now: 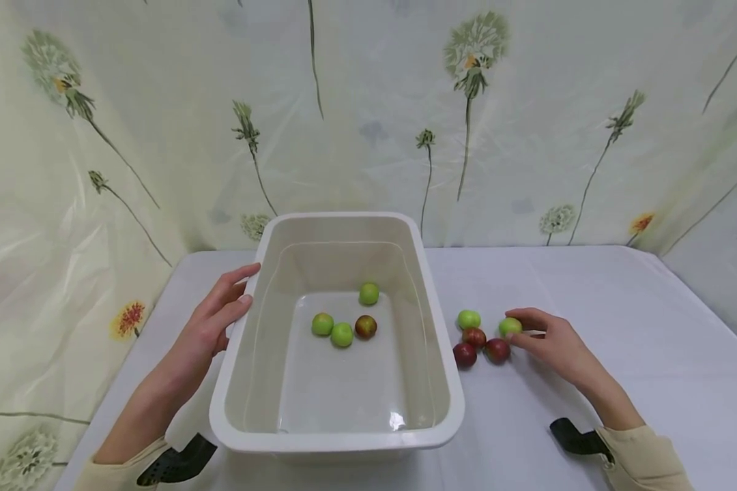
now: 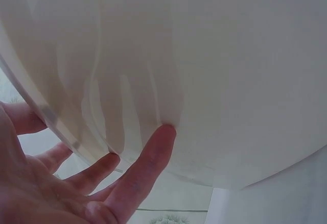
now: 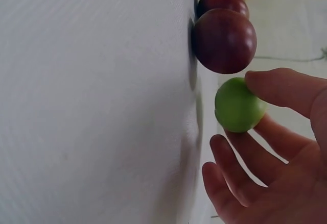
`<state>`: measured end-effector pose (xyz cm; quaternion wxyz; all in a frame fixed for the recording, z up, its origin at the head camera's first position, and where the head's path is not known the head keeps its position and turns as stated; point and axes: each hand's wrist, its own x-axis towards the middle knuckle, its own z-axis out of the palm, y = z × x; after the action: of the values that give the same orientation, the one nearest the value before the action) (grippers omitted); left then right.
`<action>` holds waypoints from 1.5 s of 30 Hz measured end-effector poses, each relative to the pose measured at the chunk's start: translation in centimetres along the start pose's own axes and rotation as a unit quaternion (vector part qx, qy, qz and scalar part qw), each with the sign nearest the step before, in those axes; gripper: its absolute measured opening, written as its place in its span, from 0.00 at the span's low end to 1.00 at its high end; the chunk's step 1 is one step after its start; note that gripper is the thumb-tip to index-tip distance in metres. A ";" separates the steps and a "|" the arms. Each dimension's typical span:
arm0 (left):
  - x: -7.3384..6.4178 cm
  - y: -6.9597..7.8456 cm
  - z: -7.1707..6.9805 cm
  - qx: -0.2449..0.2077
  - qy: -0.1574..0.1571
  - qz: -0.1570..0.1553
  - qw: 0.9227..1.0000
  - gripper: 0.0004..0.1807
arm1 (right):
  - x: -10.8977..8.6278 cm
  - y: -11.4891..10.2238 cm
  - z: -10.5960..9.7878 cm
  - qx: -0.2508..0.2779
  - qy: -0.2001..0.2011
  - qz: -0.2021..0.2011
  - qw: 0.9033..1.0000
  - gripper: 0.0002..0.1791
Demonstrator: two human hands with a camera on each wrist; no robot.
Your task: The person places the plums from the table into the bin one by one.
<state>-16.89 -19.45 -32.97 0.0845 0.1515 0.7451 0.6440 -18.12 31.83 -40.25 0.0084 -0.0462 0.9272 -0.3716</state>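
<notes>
A white plastic tub [image 1: 336,440] stands in front of me, holding three green plums [image 1: 342,335] and one reddish plum [image 1: 365,327]. At its left side, my left hand [image 1: 211,317] rests its fingertips against the rim and outer wall; the left wrist view shows these fingers [image 2: 158,150] extended. To the right of the tub, my right hand [image 1: 555,341] pinches a green plum [image 3: 237,105] between thumb and fingers. Close beside it lie three dark red plums [image 1: 497,350] and another green plum [image 1: 469,319].
A white cloth [image 1: 589,293] covers the table. Behind and to the sides hangs a curtain [image 1: 368,136] printed with dandelions. Black wrist straps [image 1: 580,438] sit at both beige sleeves [image 1: 641,453].
</notes>
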 end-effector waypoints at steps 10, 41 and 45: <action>-0.3 -0.2 0.0 0.011 0.006 -0.004 1.000 0.27 | -0.1 -0.8 0.1 0.007 0.021 0.002 1.000 0.30; 0.0 -0.1 0.1 0.016 0.014 -0.004 1.000 0.28 | -1.2 -5.9 1.5 0.054 0.028 -0.025 0.998 0.27; 0.0 -0.2 0.1 0.015 0.012 -0.003 1.000 0.27 | -1.7 -6.8 1.5 0.081 0.022 -0.020 0.996 0.26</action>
<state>-16.92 -19.37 -33.18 0.0754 0.1426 0.7559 0.6345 -15.86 26.06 -36.69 -0.0158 -0.0557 0.8931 -0.4461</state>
